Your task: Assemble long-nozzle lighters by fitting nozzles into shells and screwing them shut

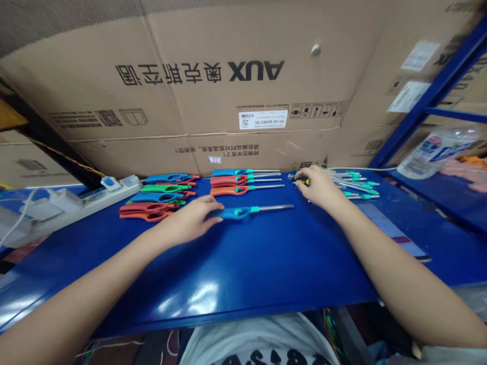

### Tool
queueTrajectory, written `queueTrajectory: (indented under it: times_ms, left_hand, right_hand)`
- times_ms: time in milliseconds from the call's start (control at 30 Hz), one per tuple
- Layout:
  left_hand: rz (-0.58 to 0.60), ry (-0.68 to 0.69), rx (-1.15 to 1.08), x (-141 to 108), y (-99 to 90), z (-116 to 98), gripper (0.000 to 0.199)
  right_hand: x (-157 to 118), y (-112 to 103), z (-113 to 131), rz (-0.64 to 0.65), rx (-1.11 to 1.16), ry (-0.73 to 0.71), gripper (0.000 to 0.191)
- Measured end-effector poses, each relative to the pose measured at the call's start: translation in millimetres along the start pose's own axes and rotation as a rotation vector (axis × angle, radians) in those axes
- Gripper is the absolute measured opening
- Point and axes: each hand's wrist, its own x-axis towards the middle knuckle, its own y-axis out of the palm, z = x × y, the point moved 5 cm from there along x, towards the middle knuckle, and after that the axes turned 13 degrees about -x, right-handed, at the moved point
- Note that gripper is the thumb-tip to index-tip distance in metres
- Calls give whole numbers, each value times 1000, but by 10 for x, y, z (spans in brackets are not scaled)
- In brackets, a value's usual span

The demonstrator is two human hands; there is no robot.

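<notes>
Pinches the blue lighter (241, 212) by its rear end between thumb and fingers of the left hand (196, 218). Grips a black-and-yellow tool (304, 180) in the right hand (319, 188), beyond the lighter's metal tip. Has more lighters (228, 191) behind that lighter, coloured handles (146, 207) to its left, green-tipped rods (367, 186) farther right, cardboard (171, 116) closing off behind

Lighters (229, 191) left of apparent nozzles (367, 186)

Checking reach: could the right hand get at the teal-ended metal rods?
Likely yes: the rods lie beside the right hand, nothing between, though it holds a small yellow-black tool.
</notes>
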Motion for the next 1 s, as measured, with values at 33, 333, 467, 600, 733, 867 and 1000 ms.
queueTrajectory:
  times_ms: [33, 333, 467, 600, 733, 867, 1000]
  left_hand:
    - [-32, 1, 30, 42, -65, 50, 34]
    - [-176, 23, 109, 481, -217, 412, 37]
    - [-174, 42, 121, 597, -138, 506, 34]
    - [-177, 69, 133, 644, -86, 532, 32]
    - [-204, 90, 156, 639, -57, 512, 32]
    - [-221, 98, 176, 613, -45, 486, 32]
    - [-242, 95, 196, 588, -45, 451, 36]
  right_hand:
    - [-7, 48, 0, 54, -23, -1, 15]
    - [-120, 368, 52, 282, -72, 6, 22]
    - [-136, 403, 86, 327, -77, 2, 27]
    - [-149, 407, 92, 356, -85, 10, 30]
    - [-177, 385, 118, 391, -89, 2, 31]
    - [-198, 360, 153, 415, -101, -10, 35]
    - [-201, 362, 165, 421, -112, -13, 38]
